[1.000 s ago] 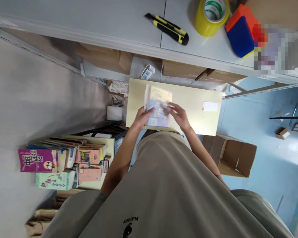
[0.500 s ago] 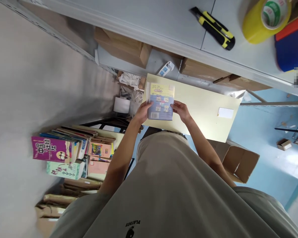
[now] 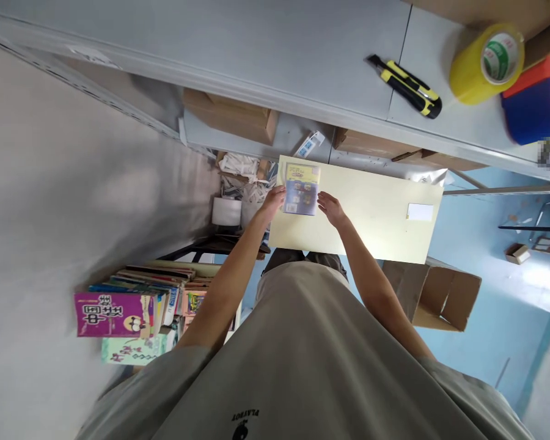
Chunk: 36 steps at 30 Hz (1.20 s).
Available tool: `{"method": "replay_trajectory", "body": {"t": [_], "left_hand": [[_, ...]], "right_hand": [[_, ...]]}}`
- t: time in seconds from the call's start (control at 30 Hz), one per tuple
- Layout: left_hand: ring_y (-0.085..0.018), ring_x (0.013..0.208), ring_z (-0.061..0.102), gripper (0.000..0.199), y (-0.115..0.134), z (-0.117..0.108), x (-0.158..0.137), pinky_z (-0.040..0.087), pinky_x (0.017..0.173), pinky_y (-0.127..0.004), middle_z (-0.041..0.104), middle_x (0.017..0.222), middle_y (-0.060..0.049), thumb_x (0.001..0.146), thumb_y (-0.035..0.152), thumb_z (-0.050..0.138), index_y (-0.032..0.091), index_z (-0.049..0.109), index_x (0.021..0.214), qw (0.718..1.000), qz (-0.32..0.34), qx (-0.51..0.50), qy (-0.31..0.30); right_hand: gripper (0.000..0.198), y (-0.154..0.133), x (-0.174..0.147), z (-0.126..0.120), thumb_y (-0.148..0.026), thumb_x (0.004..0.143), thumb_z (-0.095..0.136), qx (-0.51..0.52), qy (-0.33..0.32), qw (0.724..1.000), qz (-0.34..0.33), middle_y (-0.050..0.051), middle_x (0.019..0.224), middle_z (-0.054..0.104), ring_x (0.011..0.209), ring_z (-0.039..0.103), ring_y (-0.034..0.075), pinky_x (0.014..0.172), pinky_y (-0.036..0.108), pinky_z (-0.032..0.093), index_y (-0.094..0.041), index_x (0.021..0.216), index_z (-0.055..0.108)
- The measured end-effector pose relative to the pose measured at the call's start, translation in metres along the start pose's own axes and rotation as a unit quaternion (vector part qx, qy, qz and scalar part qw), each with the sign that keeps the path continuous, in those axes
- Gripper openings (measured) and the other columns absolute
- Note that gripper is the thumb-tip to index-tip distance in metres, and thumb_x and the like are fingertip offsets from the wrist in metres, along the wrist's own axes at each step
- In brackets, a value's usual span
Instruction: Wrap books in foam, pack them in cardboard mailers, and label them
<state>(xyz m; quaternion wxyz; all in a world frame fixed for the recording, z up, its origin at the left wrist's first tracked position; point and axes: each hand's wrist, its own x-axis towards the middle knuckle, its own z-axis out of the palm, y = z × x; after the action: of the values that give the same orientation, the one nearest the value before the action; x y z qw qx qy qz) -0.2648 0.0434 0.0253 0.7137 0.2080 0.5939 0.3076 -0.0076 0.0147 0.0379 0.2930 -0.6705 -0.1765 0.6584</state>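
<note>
A book in blue and yellow (image 3: 301, 190), slightly blurred, lies flat toward the left end of the pale yellow tabletop (image 3: 362, 223). At its left edge is my left hand (image 3: 274, 200), fingertips up against or just beside the cover; whether they touch I cannot tell. My right hand (image 3: 332, 208) is by the right edge, its fingers stretched out and a little apart from the book. Neither hand appears wrapped around it. Further right on the tabletop is a small white card (image 3: 420, 212).
A grey shelf (image 3: 256, 55) above the table bears a utility knife (image 3: 406, 87) and a yellow tape roll (image 3: 462, 76). Stacked books (image 3: 114, 315) stand at lower left. An open cardboard box (image 3: 447, 299) is at right. A white power strip (image 3: 309, 144) lies behind the table.
The book has gone down and away from me onto the tabletop. My hands, which gripped its two sides, have loosened to its edges. The camera view has shifted slightly.
</note>
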Motion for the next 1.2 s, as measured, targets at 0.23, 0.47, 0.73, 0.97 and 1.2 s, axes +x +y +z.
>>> {"method": "replay_trajectory", "body": {"t": [0.23, 0.47, 0.73, 0.97, 1.2], "left_hand": [[-0.032, 0.138, 0.082, 0.041, -0.010, -0.013, -0.058, 0.058, 0.123, -0.043, 0.087, 0.146, -0.016, 0.082, 0.035, 0.090, 0.023, 0.080, 0.120, 0.993, -0.015, -0.117, 0.016], [-0.033, 0.132, 0.084, 0.045, -0.044, -0.002, -0.131, 0.055, 0.125, -0.049, 0.089, 0.142, -0.018, 0.084, 0.042, 0.093, 0.022, 0.083, 0.123, 0.982, 0.062, -0.173, 0.037], [-0.037, 0.133, 0.084, 0.042, -0.115, 0.027, -0.244, 0.057, 0.126, -0.052, 0.089, 0.142, -0.019, 0.088, 0.039, 0.095, 0.020, 0.086, 0.124, 0.953, 0.108, -0.237, 0.153], [-0.033, 0.123, 0.088, 0.047, -0.213, 0.025, -0.375, 0.062, 0.120, -0.048, 0.091, 0.136, -0.014, 0.086, 0.043, 0.105, 0.022, 0.090, 0.124, 0.907, 0.167, -0.295, 0.250], [-0.030, 0.120, 0.088, 0.034, -0.274, -0.007, -0.463, 0.062, 0.122, -0.046, 0.092, 0.134, -0.015, 0.089, 0.036, 0.100, 0.021, 0.088, 0.117, 0.827, 0.195, -0.372, 0.373]], "right_hand": [[0.063, -0.004, -0.064, -0.016, -0.071, 0.076, 0.097, -0.038, -0.064, 0.995, -0.060, 0.006, 0.166, 0.080, 0.158, 0.073, 0.032, 0.141, 0.055, 0.051, -0.036, 0.127, 0.085], [0.070, -0.009, -0.103, -0.018, -0.074, 0.074, 0.100, -0.074, -0.129, 0.985, -0.084, 0.009, 0.159, 0.085, 0.148, 0.080, 0.032, 0.137, 0.055, 0.052, -0.034, 0.130, 0.084], [0.068, 0.030, -0.156, -0.038, -0.073, 0.081, 0.097, -0.128, -0.262, 0.952, -0.092, 0.008, 0.150, 0.089, 0.144, 0.082, 0.033, 0.136, 0.055, 0.054, -0.035, 0.136, 0.085], [0.073, 0.118, -0.200, -0.011, -0.076, 0.070, 0.104, -0.181, -0.351, 0.918, -0.021, 0.009, 0.140, 0.091, 0.139, 0.084, 0.037, 0.133, 0.059, 0.057, -0.034, 0.128, 0.086], [0.070, 0.165, -0.253, 0.019, -0.081, 0.074, 0.101, -0.254, -0.436, 0.863, -0.026, 0.010, 0.143, 0.090, 0.138, 0.085, 0.037, 0.131, 0.061, 0.058, -0.035, 0.126, 0.087]]}}
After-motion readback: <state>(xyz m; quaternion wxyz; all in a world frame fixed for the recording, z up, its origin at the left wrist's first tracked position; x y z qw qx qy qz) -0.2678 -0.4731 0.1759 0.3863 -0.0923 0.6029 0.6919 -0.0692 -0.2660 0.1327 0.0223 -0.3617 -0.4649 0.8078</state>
